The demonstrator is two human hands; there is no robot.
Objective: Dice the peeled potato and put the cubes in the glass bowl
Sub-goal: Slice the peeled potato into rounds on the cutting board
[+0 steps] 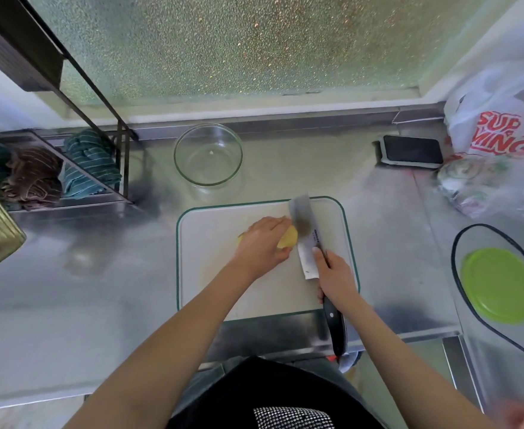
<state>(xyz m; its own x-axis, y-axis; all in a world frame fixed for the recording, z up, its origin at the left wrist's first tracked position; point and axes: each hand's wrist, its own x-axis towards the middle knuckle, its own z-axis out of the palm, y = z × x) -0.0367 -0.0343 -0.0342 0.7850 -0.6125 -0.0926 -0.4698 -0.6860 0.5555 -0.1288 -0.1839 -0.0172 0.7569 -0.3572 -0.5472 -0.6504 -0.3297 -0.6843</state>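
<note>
A peeled yellow potato [288, 238] lies on the white cutting board [211, 274] with a green rim. My left hand [262, 244] grips the potato from above and covers most of it. My right hand [335, 278] holds the black handle of a cleaver [305, 239], forefinger stretched along the blade. The blade stands against the potato's right end. The glass bowl [208, 153] sits behind the board with nothing in it.
A black rack [78, 168] with folded striped cloths stands at the left. At the right are a phone [412, 150], plastic bags [502, 131], a green lid [500, 284] and a black cable [471, 308]. The steel counter's front edge runs just below the board.
</note>
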